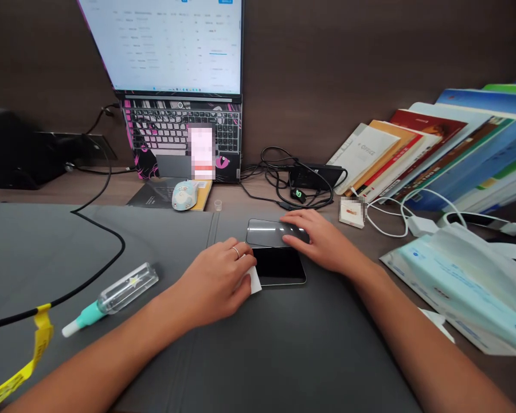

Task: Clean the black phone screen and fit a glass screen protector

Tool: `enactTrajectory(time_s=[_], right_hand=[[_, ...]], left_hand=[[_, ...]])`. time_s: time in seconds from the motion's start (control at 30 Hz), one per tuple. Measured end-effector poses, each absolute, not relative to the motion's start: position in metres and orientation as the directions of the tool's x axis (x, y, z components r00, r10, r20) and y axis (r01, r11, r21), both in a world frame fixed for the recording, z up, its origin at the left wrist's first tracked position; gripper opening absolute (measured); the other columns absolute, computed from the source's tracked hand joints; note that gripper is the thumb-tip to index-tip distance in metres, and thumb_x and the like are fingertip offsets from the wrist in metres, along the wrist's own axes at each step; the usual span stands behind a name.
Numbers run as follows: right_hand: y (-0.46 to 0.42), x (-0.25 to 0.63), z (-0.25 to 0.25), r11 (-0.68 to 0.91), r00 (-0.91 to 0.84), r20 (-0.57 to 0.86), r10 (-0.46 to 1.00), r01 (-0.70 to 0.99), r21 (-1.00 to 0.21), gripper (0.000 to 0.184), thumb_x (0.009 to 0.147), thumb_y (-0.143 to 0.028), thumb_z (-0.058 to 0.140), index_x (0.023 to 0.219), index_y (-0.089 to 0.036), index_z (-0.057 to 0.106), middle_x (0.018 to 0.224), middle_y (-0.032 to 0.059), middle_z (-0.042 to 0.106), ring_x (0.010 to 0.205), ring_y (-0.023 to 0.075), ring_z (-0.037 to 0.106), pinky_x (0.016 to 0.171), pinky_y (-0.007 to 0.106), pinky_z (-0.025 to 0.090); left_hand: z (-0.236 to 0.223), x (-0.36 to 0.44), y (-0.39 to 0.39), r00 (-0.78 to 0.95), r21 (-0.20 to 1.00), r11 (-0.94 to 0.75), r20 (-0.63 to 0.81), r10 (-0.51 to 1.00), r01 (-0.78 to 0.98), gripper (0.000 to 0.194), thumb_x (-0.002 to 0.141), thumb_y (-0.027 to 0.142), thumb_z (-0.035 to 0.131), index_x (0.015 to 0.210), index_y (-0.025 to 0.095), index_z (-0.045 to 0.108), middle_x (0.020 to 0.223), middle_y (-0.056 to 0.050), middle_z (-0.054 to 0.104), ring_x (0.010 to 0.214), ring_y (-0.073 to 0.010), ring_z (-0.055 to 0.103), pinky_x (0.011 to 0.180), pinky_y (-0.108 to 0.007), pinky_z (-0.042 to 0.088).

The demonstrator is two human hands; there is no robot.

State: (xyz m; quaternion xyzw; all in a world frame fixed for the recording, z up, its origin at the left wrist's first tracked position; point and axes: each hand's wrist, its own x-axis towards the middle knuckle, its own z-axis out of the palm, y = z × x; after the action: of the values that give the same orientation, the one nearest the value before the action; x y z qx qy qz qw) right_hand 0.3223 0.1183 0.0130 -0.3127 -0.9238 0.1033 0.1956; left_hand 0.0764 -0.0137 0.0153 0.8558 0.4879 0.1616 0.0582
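A phone (280,267) lies screen up and dark on the grey desk mat. Just behind it, overlapping its far edge, is a thin clear screen protector (264,230) with a dark border, which catches the light. My right hand (316,238) grips the protector at its right end, thumb on the near edge and fingers on the far edge. At the phone's left end, my left hand (221,281) has its fingers closed on a small white piece of paper or cloth (254,280). The fingers hide most of that white piece.
A clear spray bottle (126,288) lies on the left, near a black cable (122,241). Behind are an open laptop (178,132), a mouse (184,195) and a charger (316,176). Books (413,149) and a tissue pack (464,281) occupy the right side.
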Motion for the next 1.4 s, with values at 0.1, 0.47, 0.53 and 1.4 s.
enactTrajectory(time_s=[0.1, 0.47, 0.53, 1.4], right_hand=[[0.119, 0.336, 0.025, 0.783, -0.772, 0.206, 0.601, 0.519, -0.343, 0.042, 0.096, -0.036, 0.053, 0.135, -0.021, 0.06, 0.142, 0.0135, 0.058, 0.135, 0.0294, 0.051, 0.113, 0.052, 0.043], [0.13, 0.348, 0.016, 0.759, -0.763, 0.136, 0.632, 0.574, -0.308, 0.049, 0.092, -0.032, 0.056, 0.14, -0.02, 0.056, 0.141, 0.014, 0.059, 0.133, 0.0303, 0.052, 0.113, 0.054, 0.043], [0.13, 0.342, 0.011, 0.765, -0.751, 0.19, 0.632, 0.567, -0.304, 0.047, 0.094, -0.031, 0.054, 0.139, -0.019, 0.056, 0.141, 0.0149, 0.058, 0.133, 0.0306, 0.052, 0.113, 0.055, 0.043], [0.126, 0.321, -0.012, 0.783, -0.564, 0.544, 0.622, 0.435, -0.445, 0.029, 0.098, -0.027, 0.047, 0.121, -0.021, 0.063, 0.125, 0.0111, 0.067, 0.122, 0.0286, 0.055, 0.108, 0.05, 0.043]], left_hand=[[0.016, 0.073, -0.013, 0.449, 0.258, -0.5, 0.233, 0.863, 0.827, 0.021, 0.089, 0.014, 0.043, 0.087, 0.02, 0.063, 0.093, -0.003, 0.068, 0.083, -0.02, 0.058, 0.073, -0.037, 0.048], [0.018, 0.074, -0.014, 0.447, 0.232, -0.468, 0.141, 0.883, 0.853, 0.014, 0.083, 0.015, 0.047, 0.085, 0.021, 0.06, 0.095, -0.005, 0.067, 0.088, -0.0218, 0.059, 0.071, -0.037, 0.051], [0.017, 0.075, -0.014, 0.443, 0.221, -0.461, 0.125, 0.888, 0.86, 0.015, 0.088, 0.017, 0.047, 0.091, 0.02, 0.062, 0.103, -0.007, 0.067, 0.093, -0.0233, 0.061, 0.075, -0.04, 0.054], [-0.006, 0.137, -0.005, 0.681, 0.202, -0.67, 0.016, 0.732, 0.715, 0.087, 0.1, 0.069, 0.031, 0.16, 0.007, 0.021, 0.167, -0.017, 0.016, 0.157, -0.03, 0.011, 0.129, -0.049, 0.021]])
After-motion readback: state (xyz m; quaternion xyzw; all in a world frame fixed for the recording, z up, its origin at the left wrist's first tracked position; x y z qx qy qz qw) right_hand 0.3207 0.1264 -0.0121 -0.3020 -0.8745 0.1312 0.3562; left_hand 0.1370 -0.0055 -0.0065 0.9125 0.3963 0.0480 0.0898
